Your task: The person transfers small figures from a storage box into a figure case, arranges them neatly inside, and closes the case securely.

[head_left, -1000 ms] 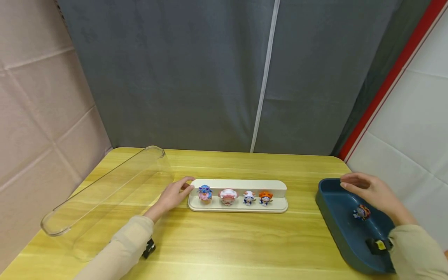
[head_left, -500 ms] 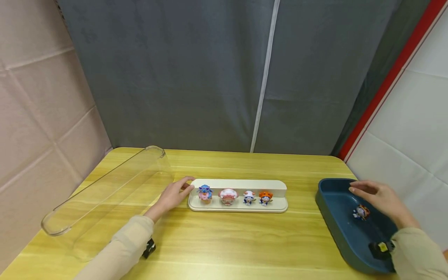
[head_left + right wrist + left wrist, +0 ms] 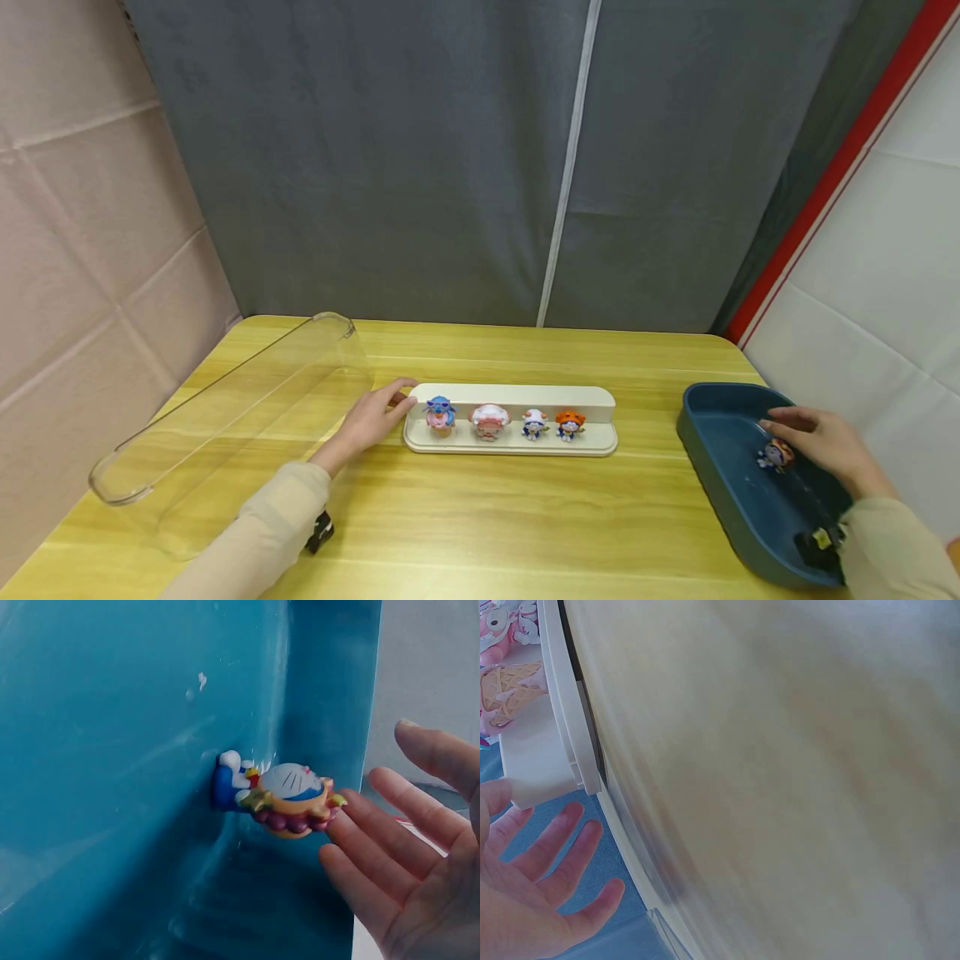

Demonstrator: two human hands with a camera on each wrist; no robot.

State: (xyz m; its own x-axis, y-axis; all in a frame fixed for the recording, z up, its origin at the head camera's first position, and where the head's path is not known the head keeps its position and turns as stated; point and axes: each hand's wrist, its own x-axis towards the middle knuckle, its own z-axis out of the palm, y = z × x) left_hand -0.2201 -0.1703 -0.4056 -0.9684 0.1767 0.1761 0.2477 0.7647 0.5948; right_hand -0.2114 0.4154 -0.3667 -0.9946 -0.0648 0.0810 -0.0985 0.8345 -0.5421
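Observation:
My left hand [image 3: 372, 417] rests at the left end of a white display base [image 3: 510, 447], its fingers loosely spread; in the left wrist view a fingertip touches the base's end [image 3: 536, 761]. Four-legged forms are absent; several small figurines stand on the base, including a blue-and-pink one [image 3: 440, 417], a white-hatted one [image 3: 489, 422] and an orange-topped one [image 3: 570, 423]. My right hand [image 3: 821, 446] is inside a dark blue tray [image 3: 712, 492], thumb and fingers apart around a lying figurine [image 3: 289, 791] with a blue body and coloured headpiece. Whether fingertips touch its head is unclear.
A long clear plastic cover [image 3: 232, 425] lies slanted on the left side of the wooden table [image 3: 525, 525]. A grey curtain [image 3: 375, 167] hangs behind, and a white wall covering [image 3: 892, 275] stands to the right, beside the tray.
My right hand has moved down and toward me within the tray, closer to the lying figurine. My left hand and the base have stayed in place.

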